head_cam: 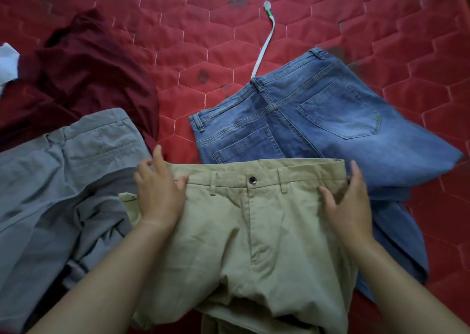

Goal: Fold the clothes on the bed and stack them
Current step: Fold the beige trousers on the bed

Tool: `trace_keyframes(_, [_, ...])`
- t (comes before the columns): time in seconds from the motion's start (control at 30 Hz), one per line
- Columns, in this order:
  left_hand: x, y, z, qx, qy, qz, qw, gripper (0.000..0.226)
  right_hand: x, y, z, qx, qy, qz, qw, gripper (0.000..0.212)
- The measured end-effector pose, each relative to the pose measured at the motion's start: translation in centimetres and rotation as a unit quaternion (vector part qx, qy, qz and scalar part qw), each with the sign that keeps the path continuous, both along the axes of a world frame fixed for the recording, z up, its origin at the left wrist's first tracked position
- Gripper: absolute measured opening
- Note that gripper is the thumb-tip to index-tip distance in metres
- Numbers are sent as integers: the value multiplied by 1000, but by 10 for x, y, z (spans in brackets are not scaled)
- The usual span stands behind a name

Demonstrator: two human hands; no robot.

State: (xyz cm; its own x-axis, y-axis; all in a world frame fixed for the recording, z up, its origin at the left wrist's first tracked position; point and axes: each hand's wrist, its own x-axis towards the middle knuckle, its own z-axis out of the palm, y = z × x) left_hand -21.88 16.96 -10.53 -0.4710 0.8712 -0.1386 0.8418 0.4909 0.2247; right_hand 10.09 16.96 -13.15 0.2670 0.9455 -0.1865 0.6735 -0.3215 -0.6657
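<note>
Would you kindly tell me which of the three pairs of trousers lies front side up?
The beige pair: its fly and metal button face up, while the blue jeans and the grey pair show their back pockets.

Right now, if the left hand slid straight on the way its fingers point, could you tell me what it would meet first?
Probably the edge of the maroon garment, just beyond the fingertips of the left hand; the grey trousers lie close beside that line. Depth is unclear.
</note>
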Motion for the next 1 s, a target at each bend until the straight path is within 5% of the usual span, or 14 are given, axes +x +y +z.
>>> trace_keyframes(0.17, [-6,-15,1,44,-52,54,996,54,4,-10,-3,12,32,-35,999,19])
trace_keyframes(0.37, [0,-33,57,119,-60,-20,991,17,7,-14,43,60,27,-25,997,18])
trace_keyframes(0.53, [34,-37,204,209,-136,-27,968,15,-6,-18,182,131,72,-44,988,14])
trace_keyframes(0.67, [76,-44,335,248,-177,-92,948,21,-46,-38,330,217,114,81,966,18])
trace_keyframes(0.87, [116,-65,511,306,-411,-176,841,24,-82,-60,511,294,153,282,900,45])
trace_keyframes(1.0, [116,-65,578,359,-362,-228,830,11,-42,-61,580,370,146,258,880,45])
